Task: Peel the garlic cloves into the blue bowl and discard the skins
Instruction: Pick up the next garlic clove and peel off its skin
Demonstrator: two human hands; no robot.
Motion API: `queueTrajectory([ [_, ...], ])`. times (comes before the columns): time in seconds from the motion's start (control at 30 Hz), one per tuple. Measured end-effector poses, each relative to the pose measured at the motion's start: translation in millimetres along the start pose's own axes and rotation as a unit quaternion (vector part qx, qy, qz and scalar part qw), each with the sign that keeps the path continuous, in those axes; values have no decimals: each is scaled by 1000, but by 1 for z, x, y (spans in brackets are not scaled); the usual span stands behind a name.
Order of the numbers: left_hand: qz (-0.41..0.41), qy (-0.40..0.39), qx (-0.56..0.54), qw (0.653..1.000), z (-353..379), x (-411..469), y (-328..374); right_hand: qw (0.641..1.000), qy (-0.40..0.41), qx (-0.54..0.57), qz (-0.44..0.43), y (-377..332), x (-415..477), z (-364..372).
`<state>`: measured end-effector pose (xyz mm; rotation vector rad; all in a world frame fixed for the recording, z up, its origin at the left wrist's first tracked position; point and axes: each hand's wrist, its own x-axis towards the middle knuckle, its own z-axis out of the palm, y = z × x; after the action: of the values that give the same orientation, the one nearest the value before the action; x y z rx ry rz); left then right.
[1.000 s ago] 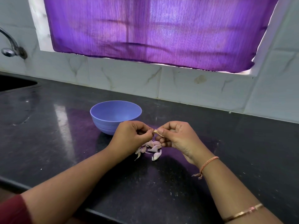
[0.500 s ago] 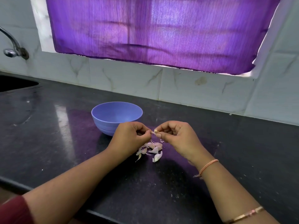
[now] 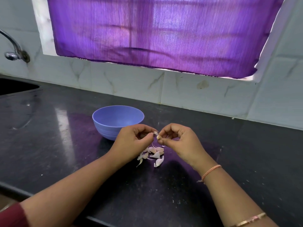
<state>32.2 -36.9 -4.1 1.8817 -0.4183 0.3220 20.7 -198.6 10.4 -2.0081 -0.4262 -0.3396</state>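
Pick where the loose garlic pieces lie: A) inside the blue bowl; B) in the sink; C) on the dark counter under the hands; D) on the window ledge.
C: the garlic pieces lie on the dark counter in front of the blue bowl, under the left hand and right hand.

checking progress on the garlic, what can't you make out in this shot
Blue bowl floor: head view, its near wall hides any cloves inside.
Clove in right hand's grip: fingers cover most; remaining skin too small.
Left hand pinching a skin flake: curled fingers hide its palm.
Pile: cloves versus skins too small.
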Motion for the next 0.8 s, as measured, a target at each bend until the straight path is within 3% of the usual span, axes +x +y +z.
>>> queueTrajectory([
  [0.3, 11, -8, 17, 1000, 0, 2, 0, 998, -19, -60, -8, 0, -1, 0],
  [0.53, 26, -8, 96, 995, 0, 2, -2, 999, -24, 1, -27, -6, -2, 1],
  [0.67, 29, 14, 136, 990, -1, 4, -5, 997, 11, 66, -34, -7, -1, 0],
  [0.8, 34, 37, 98, 994, -1, 3, -3, 999, 42, -24, -22, -1, -1, 2],
])
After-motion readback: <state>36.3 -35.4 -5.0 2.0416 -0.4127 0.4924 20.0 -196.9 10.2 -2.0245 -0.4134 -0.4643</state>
